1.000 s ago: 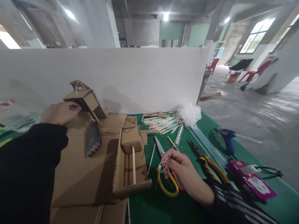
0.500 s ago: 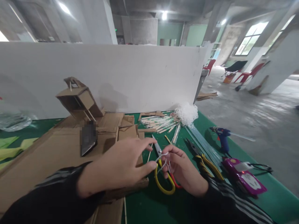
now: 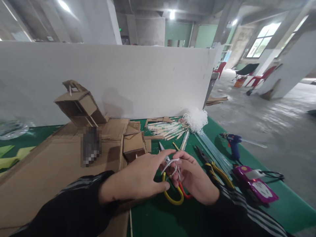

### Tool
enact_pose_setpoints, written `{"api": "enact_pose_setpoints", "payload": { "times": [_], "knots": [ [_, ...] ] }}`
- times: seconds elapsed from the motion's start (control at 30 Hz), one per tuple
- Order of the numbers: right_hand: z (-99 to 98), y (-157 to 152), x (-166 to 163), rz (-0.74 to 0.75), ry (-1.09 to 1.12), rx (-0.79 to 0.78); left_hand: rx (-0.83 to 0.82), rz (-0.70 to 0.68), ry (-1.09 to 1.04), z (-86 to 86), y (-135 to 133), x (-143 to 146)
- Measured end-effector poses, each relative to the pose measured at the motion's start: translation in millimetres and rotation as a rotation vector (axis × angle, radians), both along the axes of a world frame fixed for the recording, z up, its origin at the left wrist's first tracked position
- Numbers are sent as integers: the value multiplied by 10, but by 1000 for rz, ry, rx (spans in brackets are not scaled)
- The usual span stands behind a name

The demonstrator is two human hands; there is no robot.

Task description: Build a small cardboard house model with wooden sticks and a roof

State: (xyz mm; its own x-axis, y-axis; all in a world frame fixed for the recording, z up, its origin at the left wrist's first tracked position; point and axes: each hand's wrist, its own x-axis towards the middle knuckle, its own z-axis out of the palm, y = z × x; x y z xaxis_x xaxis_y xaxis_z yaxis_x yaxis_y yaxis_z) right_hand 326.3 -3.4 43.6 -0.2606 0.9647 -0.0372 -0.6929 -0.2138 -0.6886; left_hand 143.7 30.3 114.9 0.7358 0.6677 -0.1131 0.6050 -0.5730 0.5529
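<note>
In the head view, the right hand [image 3: 195, 176] pinches a thin white string [image 3: 170, 162] between thumb and fingers, and its loose loops hang towards the left hand [image 3: 135, 176]. The left hand reaches in from 9 o'clock with thumb and forefinger spread apart around the string; whether its other fingers touch the string cannot be told.

Beneath both hands, scissors [image 3: 174, 201] with one yellow and one red handle loop lie on the green worktop [image 3: 158, 217], the blades pointing to 11 o'clock. Taking the string as the clock's centre, wrapped wooden sticks [image 3: 170, 129] lie in a heap at 12 o'clock, and a fluffy white bundle [image 3: 195, 120] sits at 1 o'clock, touching their right end. At 2 o'clock are clear glue sticks [image 3: 213, 154] and, beyond them, a blue glue gun [image 3: 233, 143]. Pliers [image 3: 210, 165] with yellow and black handles rest just beside the right hand, and a purple power strip [image 3: 255, 184] stands past them at 3 o'clock.

At 10 o'clock a small cardboard box [image 3: 134, 144] is partly covered by the left hand; farther out that way, a tilted cardboard structure [image 3: 80, 105] stands against a large flat cardboard sheet [image 3: 61, 171].
</note>
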Motion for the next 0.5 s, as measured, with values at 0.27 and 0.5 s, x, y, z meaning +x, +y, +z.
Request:
{"api": "enact_pose_setpoints", "payload": {
  "times": [0.27, 0.5],
  "knots": [
    [-51, 11, -3, -5, 25, 39, -9, 15, -45, -60, -1, 47],
    [-41, 3, 13, -14, 44, 49, -24, 11, -54, -75, -16, 58]
  ]
}}
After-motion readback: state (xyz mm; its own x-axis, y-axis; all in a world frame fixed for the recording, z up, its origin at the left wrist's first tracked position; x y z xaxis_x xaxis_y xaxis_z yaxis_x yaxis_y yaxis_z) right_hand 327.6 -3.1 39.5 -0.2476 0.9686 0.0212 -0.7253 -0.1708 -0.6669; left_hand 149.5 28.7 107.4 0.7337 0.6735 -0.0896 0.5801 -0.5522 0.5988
